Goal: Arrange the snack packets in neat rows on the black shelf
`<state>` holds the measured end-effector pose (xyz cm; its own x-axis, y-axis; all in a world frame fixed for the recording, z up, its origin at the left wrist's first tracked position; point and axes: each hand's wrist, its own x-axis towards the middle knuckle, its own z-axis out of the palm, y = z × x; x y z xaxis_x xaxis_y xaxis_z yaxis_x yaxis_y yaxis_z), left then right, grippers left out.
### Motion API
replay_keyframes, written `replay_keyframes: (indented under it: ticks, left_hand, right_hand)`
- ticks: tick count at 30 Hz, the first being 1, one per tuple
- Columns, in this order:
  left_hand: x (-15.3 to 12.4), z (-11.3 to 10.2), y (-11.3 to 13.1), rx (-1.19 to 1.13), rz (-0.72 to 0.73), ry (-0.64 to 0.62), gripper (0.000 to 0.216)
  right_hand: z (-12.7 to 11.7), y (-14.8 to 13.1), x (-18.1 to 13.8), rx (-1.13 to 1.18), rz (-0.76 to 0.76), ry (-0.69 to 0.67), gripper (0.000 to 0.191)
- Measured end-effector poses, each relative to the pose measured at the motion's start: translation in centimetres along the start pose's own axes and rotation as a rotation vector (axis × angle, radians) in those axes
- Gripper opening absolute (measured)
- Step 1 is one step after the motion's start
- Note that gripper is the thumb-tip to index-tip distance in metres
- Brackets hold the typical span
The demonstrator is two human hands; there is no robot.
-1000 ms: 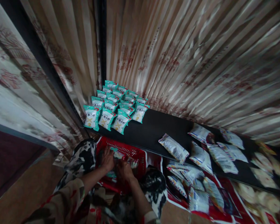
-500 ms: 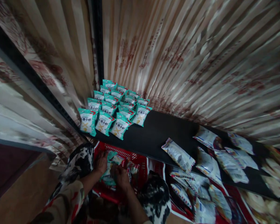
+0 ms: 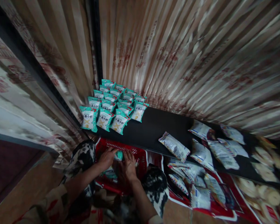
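Observation:
Over a red basket point(image 3: 143, 160), a teal snack bag point(image 3: 118, 156) is between my two hands. My left hand point(image 3: 107, 159) grips its left side with curled fingers. At the right side of the bag, my right hand point(image 3: 130, 165) holds it with longer, straighter fingers; its thumb is hidden. Below them in the basket lie more teal bags point(image 3: 110, 173), partly covered by my hands and in shadow. On the black shelf point(image 3: 147, 130) just beyond, several teal-and-white snack bags point(image 3: 118, 122) stand in rows at the left end.
White bags with striped edges point(image 3: 174, 146) lie loosely on the shelf's right part. A second red basket point(image 3: 231, 214) beside my right knee holds similar white bags point(image 3: 200, 196). Round pale packaged foods point(image 3: 266, 194) are at far right. Pleated curtains point(image 3: 177, 56) and a dark post point(image 3: 96, 40) border the shelf.
My hands have risen toward the basket's far edge, with a teal bag now up between them. My right hand's fingers have straightened. The view has shifted slightly; the shelf bags stay put.

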<state>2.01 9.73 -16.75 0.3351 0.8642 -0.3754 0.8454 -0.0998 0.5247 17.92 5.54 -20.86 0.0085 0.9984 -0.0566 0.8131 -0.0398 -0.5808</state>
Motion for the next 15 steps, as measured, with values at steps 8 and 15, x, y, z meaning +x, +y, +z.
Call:
replay_keyframes:
  ticks: [8, 15]
  left_hand:
    - [-1.4, -5.2, 3.6, -0.048, 0.19, 0.112, 0.033]
    - [-2.9, -5.2, 5.9, -0.16, 0.327, 0.64, 0.037]
  right_hand:
    - [-5.6, -1.5, -0.6, 0.28, -0.022, -0.025, 0.051]
    - [-11.0, -3.5, -0.6, 0.578, 0.138, 0.016, 0.048]
